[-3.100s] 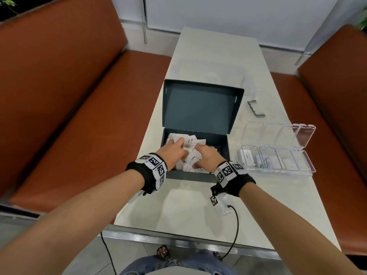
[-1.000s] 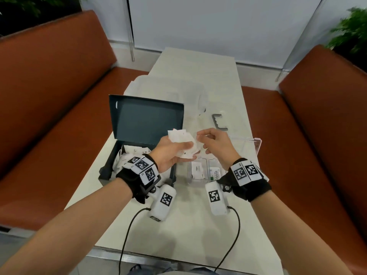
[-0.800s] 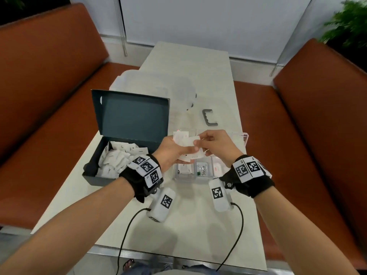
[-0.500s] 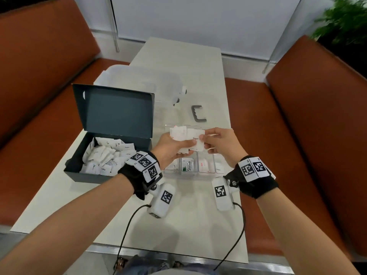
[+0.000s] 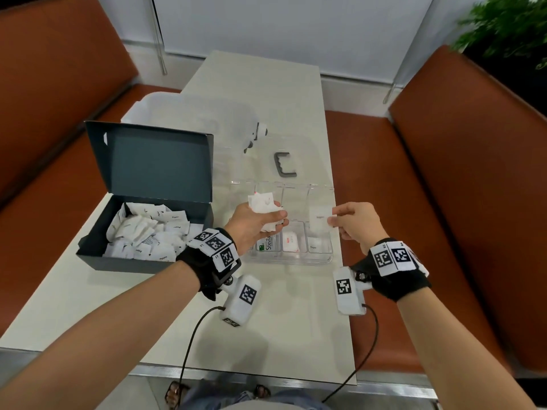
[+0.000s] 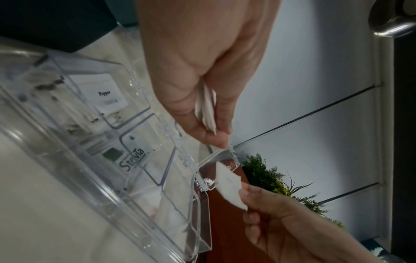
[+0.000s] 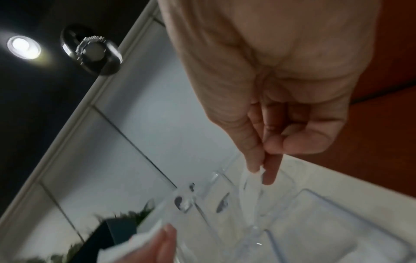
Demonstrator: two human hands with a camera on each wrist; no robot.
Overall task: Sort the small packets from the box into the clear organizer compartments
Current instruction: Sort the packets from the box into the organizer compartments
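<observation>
My left hand clamps the spare packets mid-frame; right hand pinches one packet over the organizer, probably its right-end slot.

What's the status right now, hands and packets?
Left hand grips a bunch of packets. Right hand pinches a single packet above the clear organizer. Nothing in the way.

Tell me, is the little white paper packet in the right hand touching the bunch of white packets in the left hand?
Apart. The head view shows a gap between the single white packet pinched by the right hand and the bunch of white packets in the left hand.
</observation>
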